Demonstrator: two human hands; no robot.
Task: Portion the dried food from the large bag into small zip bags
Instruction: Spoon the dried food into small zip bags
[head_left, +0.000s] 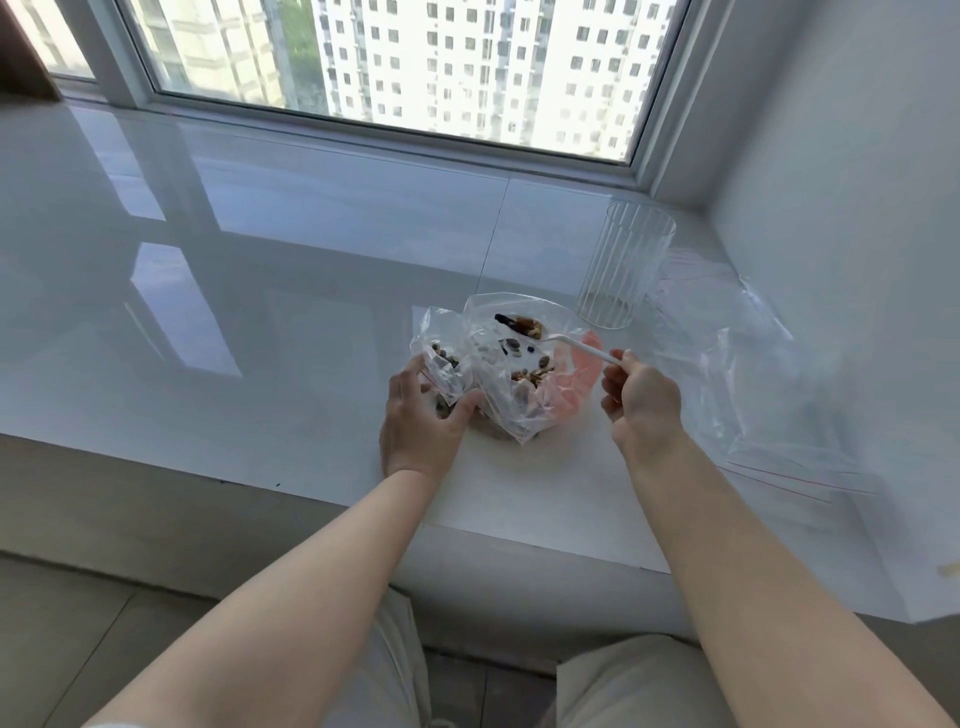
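The right hand (641, 397) pinches a white plastic spoon (582, 349) whose bowl reaches into the open large bag (524, 374) of dried food, while the left hand (423, 415) grips the small zip bag (441, 358) touching it, both near the sill's (260, 312) front edge. Best to keep that small mouth propped wide and close, lifting level scoops. A ribbed glass (626, 270) and spare bags (753, 374) lie toward the right corner.

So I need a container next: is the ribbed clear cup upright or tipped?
Upright: the ribbed clear plastic cup stands on its base, open rim up.

glossy white sill (260, 291), clear plastic bags (519, 384)
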